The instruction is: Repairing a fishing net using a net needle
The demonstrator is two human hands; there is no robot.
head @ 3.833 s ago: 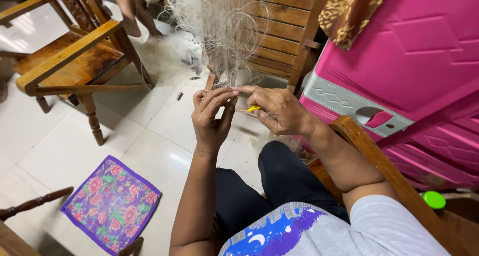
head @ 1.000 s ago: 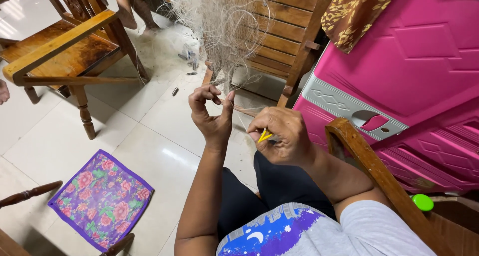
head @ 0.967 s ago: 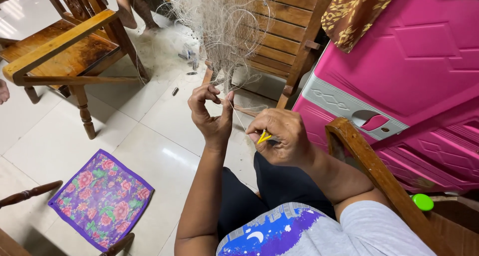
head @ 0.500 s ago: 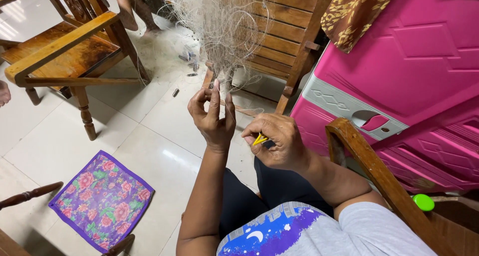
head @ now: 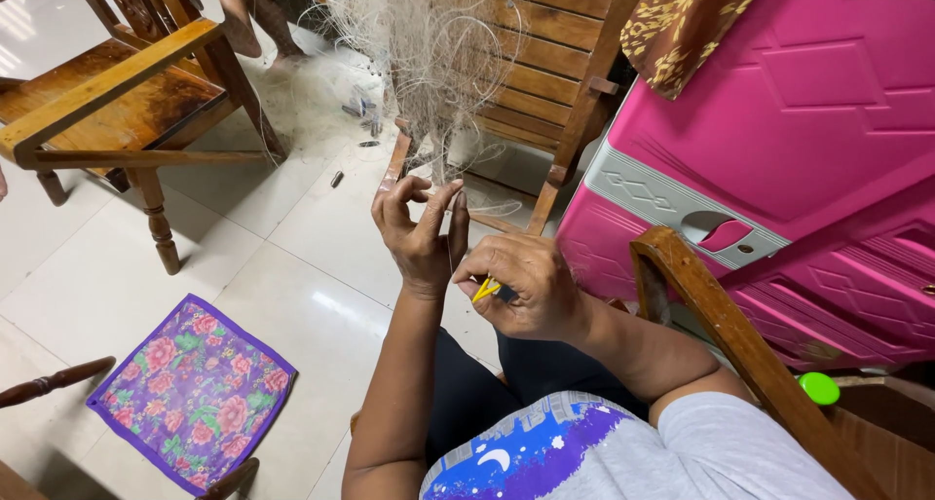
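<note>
A pale fishing net point(head: 429, 52) hangs over a slatted wooden chair point(head: 555, 62) in front of me. My left hand point(head: 419, 232) is raised below it, thumb and fingers pinching thin net strands. My right hand point(head: 526, 286) sits just right of and below the left, closed around a small yellow netting tool point(head: 485, 289) whose tip pokes out toward the left hand. A fine thread runs between the two hands.
A wooden armchair point(head: 107, 101) stands at the left. A purple floral cloth point(head: 190, 393) lies on the white tiled floor. A pink plastic cabinet point(head: 779, 140) fills the right side, with a wooden chair arm point(head: 721, 325) beside me. Another person's feet point(head: 258, 33) are at the top.
My right hand has drawn down and back toward me with the yellow tool, then closed in near the left. My left hand has stayed up at the net, fingers shifting on the strands.
</note>
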